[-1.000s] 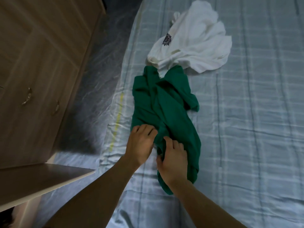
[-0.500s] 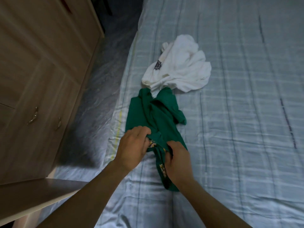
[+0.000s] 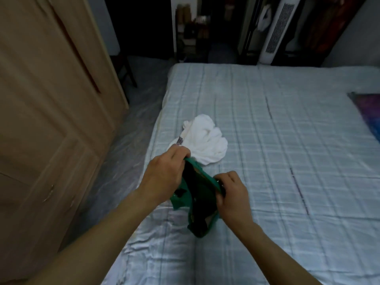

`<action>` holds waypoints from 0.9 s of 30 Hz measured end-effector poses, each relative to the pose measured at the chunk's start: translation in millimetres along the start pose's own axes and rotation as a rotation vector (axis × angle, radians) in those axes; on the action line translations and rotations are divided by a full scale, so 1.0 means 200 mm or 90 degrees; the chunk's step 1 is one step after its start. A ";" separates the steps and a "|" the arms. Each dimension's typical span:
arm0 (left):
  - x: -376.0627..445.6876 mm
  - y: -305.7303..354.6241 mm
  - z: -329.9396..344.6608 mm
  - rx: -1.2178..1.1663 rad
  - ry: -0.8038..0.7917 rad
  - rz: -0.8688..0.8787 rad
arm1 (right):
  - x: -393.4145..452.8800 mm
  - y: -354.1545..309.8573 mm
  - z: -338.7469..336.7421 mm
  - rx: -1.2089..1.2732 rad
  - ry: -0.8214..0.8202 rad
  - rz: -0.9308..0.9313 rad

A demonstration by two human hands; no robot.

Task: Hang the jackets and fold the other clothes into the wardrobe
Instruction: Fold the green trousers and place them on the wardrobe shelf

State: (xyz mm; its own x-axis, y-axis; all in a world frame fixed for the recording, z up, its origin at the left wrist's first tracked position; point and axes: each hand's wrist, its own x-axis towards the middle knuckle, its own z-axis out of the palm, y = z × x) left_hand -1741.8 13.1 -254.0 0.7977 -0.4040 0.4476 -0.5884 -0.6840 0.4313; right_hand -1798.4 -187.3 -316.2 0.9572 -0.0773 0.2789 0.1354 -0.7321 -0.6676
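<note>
Left hand (image 3: 164, 173) curled round the upper edge of the green garment (image 3: 200, 202), knuckles up, fingers tucked under the fabric; right hand (image 3: 231, 194) pinching the same edge further along, thumb and fingers closed on the cloth. Green garment stretched between the two hands and lifted off the bed (image 3: 287, 161), its opening pulled wide and dark inside, the lower part hanging bunched toward the near side of the bed; whether the lowest fold touches the cover cannot be told. Bits of a pale pattern showing on the inner side of the fabric, too small to read. White garment (image 3: 205, 142) crumpled on the bed just beyond the left hand, partly hidden behind it, with a small dark printed mark on its left side. Bed covered in a pale blue checked quilt, creased near its front edge. Wardrobe (image 3: 51, 120) in light wood standing left of the bed, doors closed, small metal handles low on its front. Shiny grey floor (image 3: 131, 130) between the wardrobe and the bed. White tower fan (image 3: 277, 31) upright beyond the far end of the bed, beside dark shelves. Edge of a purple patterned cloth (image 3: 370, 112) on the right side of the bed
</note>
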 end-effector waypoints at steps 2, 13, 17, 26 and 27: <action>0.11 0.08 -0.11 0.006 0.012 0.028 | 0.04 -0.02 -0.11 -0.019 0.040 0.009; 0.51 0.22 -0.69 0.137 0.084 0.104 | 0.40 -0.09 -0.79 -0.100 0.150 -0.003; 0.60 0.21 -0.82 0.182 0.060 0.072 | 0.51 -0.18 -0.98 -0.114 0.159 -0.065; 0.63 0.24 -0.90 0.326 -0.008 -0.092 | 0.75 -0.56 -1.34 0.075 0.224 0.006; 0.64 0.23 -0.90 0.332 -0.008 -0.116 | 0.76 -0.59 -1.36 0.112 0.228 0.012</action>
State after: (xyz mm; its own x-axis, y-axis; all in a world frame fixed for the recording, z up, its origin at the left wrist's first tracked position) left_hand -1690.7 40.3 -36.2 0.8842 -0.2558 0.3909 -0.2996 -0.9525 0.0542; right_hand -1738.3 -297.8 -7.4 0.8146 -0.3429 0.4677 0.1906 -0.6034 -0.7743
